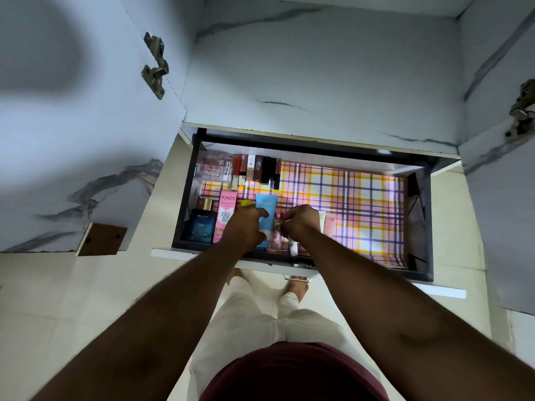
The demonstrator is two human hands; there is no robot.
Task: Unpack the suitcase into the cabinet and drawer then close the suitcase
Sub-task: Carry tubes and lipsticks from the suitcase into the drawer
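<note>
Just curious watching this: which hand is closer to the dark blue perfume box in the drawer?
Left. The left hand is just right of the perfume box, with the pink box between them. The right hand is farther right, beyond the blue tube.

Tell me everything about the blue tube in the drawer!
The blue tube is light blue, looks like soft plastic, with faint print near its flat top end. It lies lengthwise on the checked liner in the open drawer, beside the pink box. The left hand touches it with one finger and hides its lower part.
</note>
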